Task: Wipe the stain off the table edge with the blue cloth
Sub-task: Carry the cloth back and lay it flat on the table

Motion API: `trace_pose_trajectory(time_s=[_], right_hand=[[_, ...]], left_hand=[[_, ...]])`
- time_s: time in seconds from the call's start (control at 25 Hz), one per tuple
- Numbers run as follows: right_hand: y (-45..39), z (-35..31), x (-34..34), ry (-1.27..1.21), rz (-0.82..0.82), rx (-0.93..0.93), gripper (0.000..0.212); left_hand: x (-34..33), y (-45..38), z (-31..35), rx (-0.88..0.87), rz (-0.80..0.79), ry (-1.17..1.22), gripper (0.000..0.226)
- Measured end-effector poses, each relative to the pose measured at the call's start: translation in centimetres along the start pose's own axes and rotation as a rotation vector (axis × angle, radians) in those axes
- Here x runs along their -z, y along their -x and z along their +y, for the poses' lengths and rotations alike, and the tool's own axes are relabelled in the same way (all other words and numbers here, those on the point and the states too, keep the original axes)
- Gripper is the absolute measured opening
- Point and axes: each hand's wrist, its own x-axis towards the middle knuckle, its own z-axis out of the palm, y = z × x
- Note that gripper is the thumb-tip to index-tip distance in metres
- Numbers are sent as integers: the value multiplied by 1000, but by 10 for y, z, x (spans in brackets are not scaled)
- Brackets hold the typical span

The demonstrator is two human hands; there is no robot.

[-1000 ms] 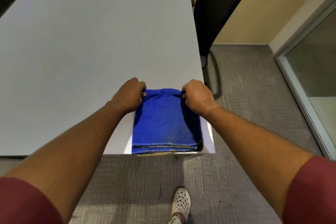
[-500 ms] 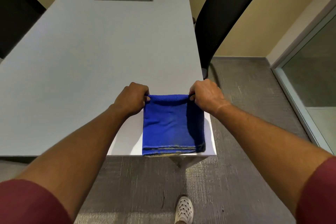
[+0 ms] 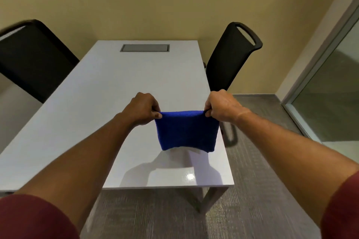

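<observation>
Figure: the blue cloth [image 3: 186, 132] is held in the air above the near right part of the counter [image 3: 108, 103], folded and hanging as a flat panel. The left hand [image 3: 144, 107] pinches its upper left corner between thumb and curled fingers; the right hand [image 3: 220, 105] pinches the upper right corner in the same way, so that the top hem is stretched taut between them. The lower hem hangs clear of the surface, with the cloth's shadow visible on the glossy top beneath it. No stain can be made out on the near edge of the counter or along its right edge; motion blur and a bright glare spot near the corner limit what can be told. Judged from this arrangement, wiping is not under way: the cloth touches nothing, and contact with the edge is yet to be made, followed by the rubbing itself. Two black chairs [image 3: 231, 54] flank the counter, and a grey cable hatch [image 3: 144, 48] sits at its far end.
</observation>
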Motion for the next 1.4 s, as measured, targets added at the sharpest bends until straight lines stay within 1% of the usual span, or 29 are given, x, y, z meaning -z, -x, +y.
trace_pose_trajectory(time_s=[0.16,0.36,0.6,0.76,1.04,1.16,1.4], right_hand=[[7,-29,49,-25,54,23,18],[22,-74,111,-10,90,75,15],[42,-129,152,-29,35,126,16],[45,-167,162,-1,49,156,18],[21,-222,162,22,54,205,18],[-8,-238,153,28,36,224,16],[-92,-273,134,20,-70,284,14]], left_hand=[[62,12,8,11,15,61,6],[136,34,10,63,-16,175,7],[196,72,1,102,-61,236,7],[229,93,-14,134,-69,234,9],[259,102,-58,174,9,200,7],[264,89,-84,199,41,190,7],[272,53,-144,270,48,137,8]])
